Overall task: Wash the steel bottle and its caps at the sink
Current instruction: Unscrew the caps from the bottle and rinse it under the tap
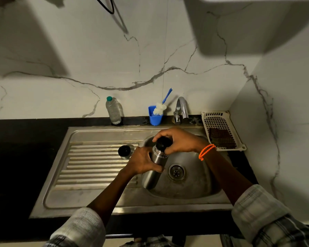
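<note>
steel bottle (154, 168) tilted over the sink (191, 182) basin, near the drain. left hand (143, 162) wraps its body; right hand (178, 140) grips the black inner cap (163, 141) on its neck. outer cap (124, 152) sits on the ribbed drainboard, just left of the hands. blue cup (155, 116) with brush (161, 106), tap (181, 109), plastic bottle (114, 110) and basket (221, 130) along the bench back.
</note>
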